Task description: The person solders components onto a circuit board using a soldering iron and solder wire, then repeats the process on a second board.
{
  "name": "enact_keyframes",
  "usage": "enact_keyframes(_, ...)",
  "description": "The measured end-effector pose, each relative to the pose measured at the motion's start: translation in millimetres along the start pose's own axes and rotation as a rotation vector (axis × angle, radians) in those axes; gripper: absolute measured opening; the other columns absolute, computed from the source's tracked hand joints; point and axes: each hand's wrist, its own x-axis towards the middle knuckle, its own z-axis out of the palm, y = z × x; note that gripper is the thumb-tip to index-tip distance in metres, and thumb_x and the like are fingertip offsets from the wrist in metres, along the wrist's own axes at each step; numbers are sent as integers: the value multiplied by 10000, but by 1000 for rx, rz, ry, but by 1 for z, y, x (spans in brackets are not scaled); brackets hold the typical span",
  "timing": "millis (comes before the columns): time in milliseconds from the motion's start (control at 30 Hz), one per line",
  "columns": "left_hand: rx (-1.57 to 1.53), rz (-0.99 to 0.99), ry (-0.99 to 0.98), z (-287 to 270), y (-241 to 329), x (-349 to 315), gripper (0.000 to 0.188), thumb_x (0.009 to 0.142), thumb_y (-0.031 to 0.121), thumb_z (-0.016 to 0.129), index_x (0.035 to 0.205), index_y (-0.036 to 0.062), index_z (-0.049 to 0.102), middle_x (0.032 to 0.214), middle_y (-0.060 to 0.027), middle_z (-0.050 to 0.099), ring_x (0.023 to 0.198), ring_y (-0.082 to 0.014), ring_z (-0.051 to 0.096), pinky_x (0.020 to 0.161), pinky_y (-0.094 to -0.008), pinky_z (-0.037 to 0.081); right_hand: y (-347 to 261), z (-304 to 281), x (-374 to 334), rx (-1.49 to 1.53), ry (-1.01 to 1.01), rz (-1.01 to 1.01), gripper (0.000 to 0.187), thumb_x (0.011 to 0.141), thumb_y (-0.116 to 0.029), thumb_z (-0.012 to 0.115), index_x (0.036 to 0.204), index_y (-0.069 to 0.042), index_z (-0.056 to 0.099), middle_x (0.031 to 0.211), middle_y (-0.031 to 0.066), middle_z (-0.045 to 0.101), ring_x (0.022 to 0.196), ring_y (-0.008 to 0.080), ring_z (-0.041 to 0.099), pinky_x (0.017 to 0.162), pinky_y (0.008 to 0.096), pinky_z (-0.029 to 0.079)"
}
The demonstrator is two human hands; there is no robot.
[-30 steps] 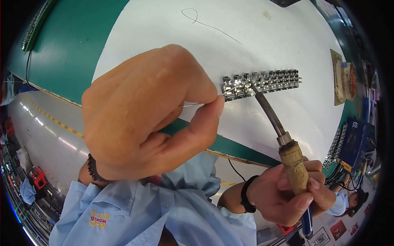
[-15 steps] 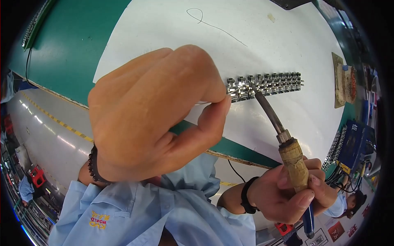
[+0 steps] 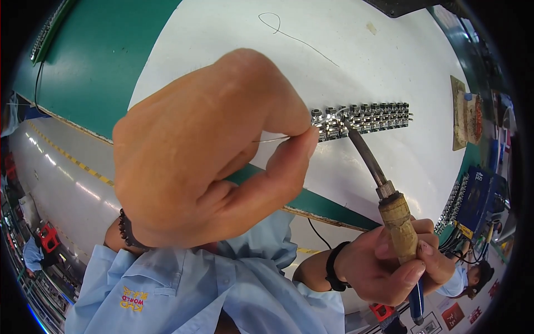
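Where the soldering iron (image 3: 392, 207) touches: silvery connector strip (image 3: 384, 116), right of centre.
Left hand (image 3: 211, 150): pinching thin wire (image 3: 272, 140), centre.
Right hand (image 3: 381, 268): curled round the iron, lower right.
Step, apparently: soldering along the strip; next move calls for steady iron, wire fed closely.

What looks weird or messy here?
A thin dark strand lies loose and looped on the white sheet, apart from the row of metal connectors. Farther right is a tan patch, odd against the white. The soldering iron also has a blotchy, worn-looking handle.
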Motion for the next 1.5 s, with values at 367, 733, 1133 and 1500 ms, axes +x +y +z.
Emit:
enact_keyframes(367, 14, -108, -51, 1, 6, 4, 186, 697, -115, 687, 816, -1, 600, 523, 64, 428, 423, -2, 261, 439, -200, 175, 4, 1, 0, 11, 132, -64, 198, 849, -220, 533, 844, -30, 480, 471, 1, 311, 414, 84, 278, 557, 254, 268)
enact_keyframes(733, 73, 18, -81, 3, 2, 3, 222, 637, -108, 718, 793, 12, 614, 484, 63, 345, 413, -40, 256, 459, -238, 204, 5, -11, 8, 64, 104, 79, 197, 860, -210, 515, 892, -16, 496, 499, -7, 297, 463, 71, 282, 621, 244, 311)
enact_keyframes(1133, 85, 51, -37, 7, 2, 2, 224, 636, -121, 711, 786, 13, 612, 480, 67, 331, 410, -39, 243, 456, -239, 202, -3, -1, -10, -1, 83, -117, 151, 866, -186, 498, 901, -46, 455, 521, 20, 342, 448, 95, 278, 510, 262, 283)
enact_keyframes(1500, 75, 84, -56, 7, -1, 2, 239, 621, -131, 713, 785, 9, 611, 490, 67, 326, 411, -39, 241, 443, -237, 190, -6, -17, -15, -65, -135, -80, 195, 873, -179, 474, 979, -15, 475, 531, 49, 387, 529, 154, 358, 487, 294, 287)
